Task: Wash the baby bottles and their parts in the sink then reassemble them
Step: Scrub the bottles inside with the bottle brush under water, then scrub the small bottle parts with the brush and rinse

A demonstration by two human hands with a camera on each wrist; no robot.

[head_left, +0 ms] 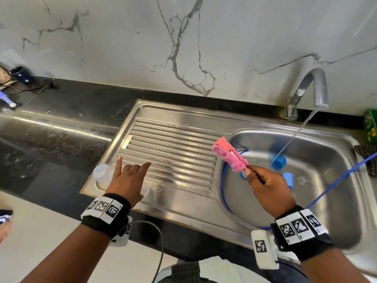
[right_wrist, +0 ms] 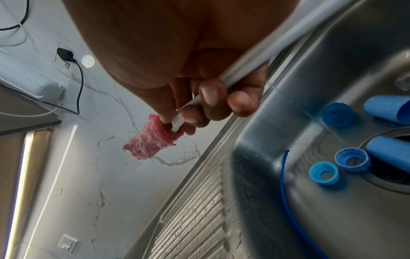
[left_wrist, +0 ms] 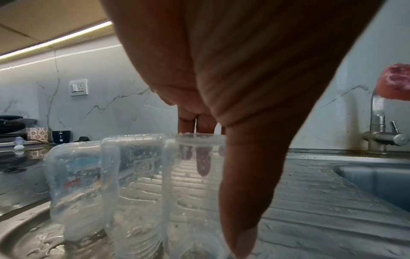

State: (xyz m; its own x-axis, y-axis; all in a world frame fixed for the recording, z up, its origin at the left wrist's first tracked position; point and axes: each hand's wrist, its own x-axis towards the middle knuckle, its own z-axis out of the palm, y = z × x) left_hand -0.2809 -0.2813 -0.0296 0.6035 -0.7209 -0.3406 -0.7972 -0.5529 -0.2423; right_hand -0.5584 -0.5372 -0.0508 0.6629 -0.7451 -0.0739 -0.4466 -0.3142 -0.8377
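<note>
Three clear bottles stand upside down at the drainboard's front left corner. My left hand is over them. Its thumb reaches down the near side of the closest bottle, two fingers curl down behind it, and the outer fingers stick out straight. My right hand grips the white handle of a pink sponge brush held over the basin's left edge. Blue caps, blue rings and a clear teat lie in the basin.
The tap runs, its stream landing on a blue cap. A blue hose curves through the steel basin. The ribbed drainboard is wet. A green pack stands at the far right. A dark cup sits far left.
</note>
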